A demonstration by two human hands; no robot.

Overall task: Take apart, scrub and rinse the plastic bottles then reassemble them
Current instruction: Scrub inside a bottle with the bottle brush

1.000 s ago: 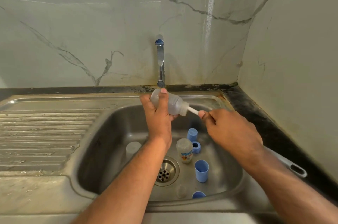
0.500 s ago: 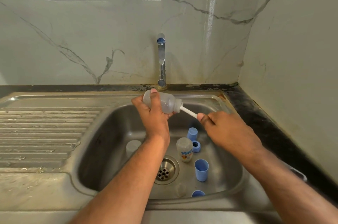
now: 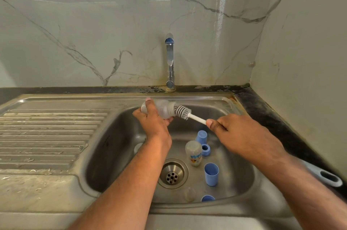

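Dull, scuffed steel sink [image 3: 116, 147]; shiny chrome tap [image 3: 170, 57]; cloudy clear plastic bottle [image 3: 161, 109]; matt blue plastic caps [image 3: 211, 174]; glossy veined marble wall [image 3: 93, 32].

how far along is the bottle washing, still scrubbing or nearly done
Done: both bottles are taken apart; blue caps and a ring lie loose in the sink. In hand: the left hand holds one clear bottle, the right hand holds the brush, bristles mostly outside the neck. Left: the second bottle, rinsing (no water visible at the tap) and reassembly.
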